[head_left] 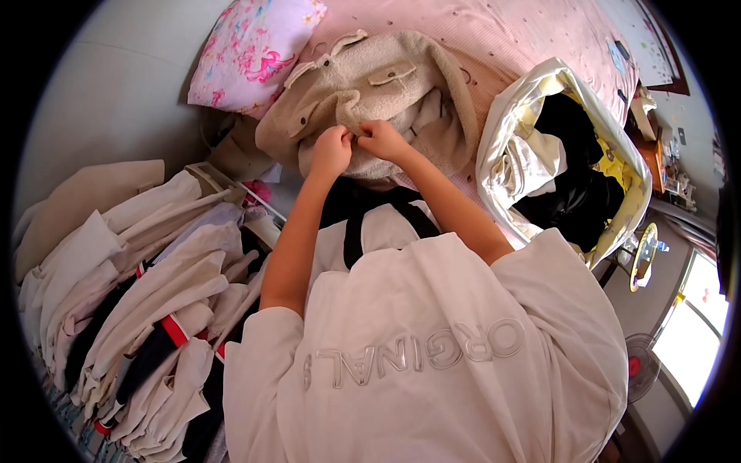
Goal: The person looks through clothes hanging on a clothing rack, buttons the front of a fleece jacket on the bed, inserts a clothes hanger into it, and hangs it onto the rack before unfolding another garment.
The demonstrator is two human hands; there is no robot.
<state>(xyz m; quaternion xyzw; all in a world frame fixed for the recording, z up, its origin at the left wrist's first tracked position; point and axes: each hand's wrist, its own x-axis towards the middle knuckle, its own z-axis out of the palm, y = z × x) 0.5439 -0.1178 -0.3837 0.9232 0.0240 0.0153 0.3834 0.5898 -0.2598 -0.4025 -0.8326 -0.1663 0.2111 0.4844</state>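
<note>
A beige fleece jacket [394, 58] with dark snap buttons and flap pockets lies bunched up on the bed's near edge. Both of my hands are on its near part, close together. My left hand [333, 147] has its fingers closed in a pinch on the fleece. Just to the right, my right hand [382, 140] pinches the same jacket, fingertips turned toward the left hand. What exactly lies between the fingertips is too small to make out, though fleece bunches around them.
A pink bed [494, 35] carries a floral pillow [255, 54] at the left. To the right stands an open laundry basket [494, 147] with black and white clothes. Many garments [154, 262] hang in a row at the left. A fan [641, 366] stands near the window [695, 332].
</note>
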